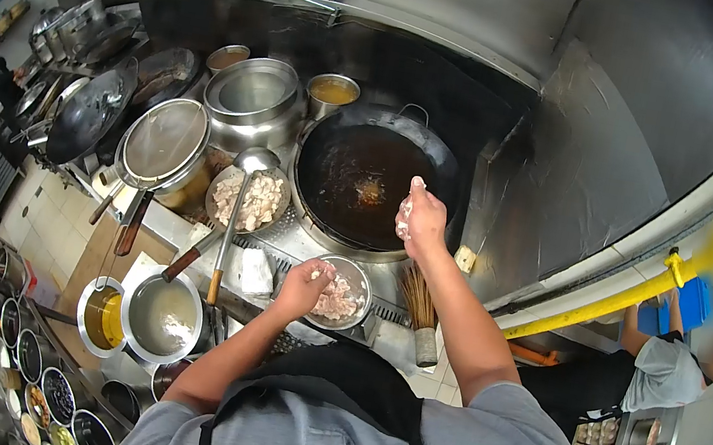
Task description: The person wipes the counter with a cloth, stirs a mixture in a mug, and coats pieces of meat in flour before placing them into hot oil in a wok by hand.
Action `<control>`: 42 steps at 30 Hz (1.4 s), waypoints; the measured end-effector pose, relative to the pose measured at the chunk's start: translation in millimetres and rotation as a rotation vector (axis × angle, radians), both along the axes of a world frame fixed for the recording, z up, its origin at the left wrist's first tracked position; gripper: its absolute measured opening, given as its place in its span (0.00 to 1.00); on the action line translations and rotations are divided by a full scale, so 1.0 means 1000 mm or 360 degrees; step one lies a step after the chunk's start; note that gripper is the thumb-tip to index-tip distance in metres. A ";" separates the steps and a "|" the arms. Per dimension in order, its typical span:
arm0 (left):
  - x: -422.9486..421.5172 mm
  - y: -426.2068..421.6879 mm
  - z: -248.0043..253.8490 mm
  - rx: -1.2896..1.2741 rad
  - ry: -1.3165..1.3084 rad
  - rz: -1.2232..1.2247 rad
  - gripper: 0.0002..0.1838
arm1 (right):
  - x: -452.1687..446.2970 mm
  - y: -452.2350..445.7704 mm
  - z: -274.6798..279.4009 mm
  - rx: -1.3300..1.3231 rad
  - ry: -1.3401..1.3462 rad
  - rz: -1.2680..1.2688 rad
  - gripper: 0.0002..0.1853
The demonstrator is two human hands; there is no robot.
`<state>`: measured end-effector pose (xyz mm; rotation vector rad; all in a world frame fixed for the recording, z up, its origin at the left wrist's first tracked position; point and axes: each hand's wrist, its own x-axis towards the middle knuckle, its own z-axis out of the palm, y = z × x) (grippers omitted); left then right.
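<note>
My right hand (423,222) is closed over the right side of a large wok (343,159) of dark oil. Pale raw meat pieces show between its fingers. Bubbles and a small golden patch mark the oil near the wok's middle. Lower down, my left hand (304,289) is at the left rim of a metal bowl (351,316) of raw meat pieces (337,299). Its fingers are curled, with a bit of pale meat at the tips. A perforated strainer (279,221) full of pale meat chunks sits left of the wok, with a long-handled ladle (255,160) lying across it.
A bamboo brush (419,299) lies right of the bowl. Left are a mesh skimmer (164,143), a steel pot (249,101) and a pot of cloudy liquid (162,314). A yellow pipe (606,307) runs along the right, where another person (666,373) bends.
</note>
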<state>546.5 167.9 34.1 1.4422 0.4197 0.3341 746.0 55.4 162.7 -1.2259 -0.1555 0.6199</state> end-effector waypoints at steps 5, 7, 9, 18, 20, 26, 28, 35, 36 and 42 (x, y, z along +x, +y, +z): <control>-0.007 -0.001 0.002 -0.0148 -0.0019 0.0039 0.05 | 0.039 0.018 -0.040 -0.0147 -0.0390 0.0262 0.11; -0.008 0.000 0.000 -0.0336 -0.0021 0.0128 0.06 | 0.057 0.021 -0.068 -0.0560 -0.0880 0.0362 0.20; -0.012 0.002 0.006 -0.0500 -0.0009 0.0128 0.08 | 0.061 0.024 -0.077 -0.0744 -0.0857 0.0359 0.19; -0.021 0.000 0.018 -0.0349 0.0056 0.0079 0.23 | 0.062 0.032 -0.118 -0.1725 -0.1875 0.0464 0.08; -0.022 -0.002 0.027 -0.0394 -0.0028 0.0073 0.23 | 0.051 0.026 -0.117 -0.1299 -0.2187 0.0225 0.10; -0.015 0.002 0.068 -0.0738 -0.0182 -0.0117 0.22 | -0.055 -0.020 -0.045 -0.0715 -0.1196 0.1158 0.28; -0.009 0.005 0.071 -0.0981 -0.0327 -0.0177 0.23 | -0.073 -0.024 -0.061 -0.0610 -0.1049 0.1330 0.38; -0.009 0.013 0.043 -0.0896 -0.0194 -0.0034 0.13 | -0.081 -0.008 -0.063 -0.0323 -0.0046 0.0572 0.20; -0.009 0.010 0.043 -0.0801 -0.0156 -0.0014 0.11 | -0.080 -0.009 -0.061 -0.0358 -0.0271 0.0613 0.21; -0.006 -0.007 0.040 -0.0637 -0.0195 0.0336 0.08 | -0.102 -0.010 -0.037 -0.0602 -0.1549 0.0692 0.22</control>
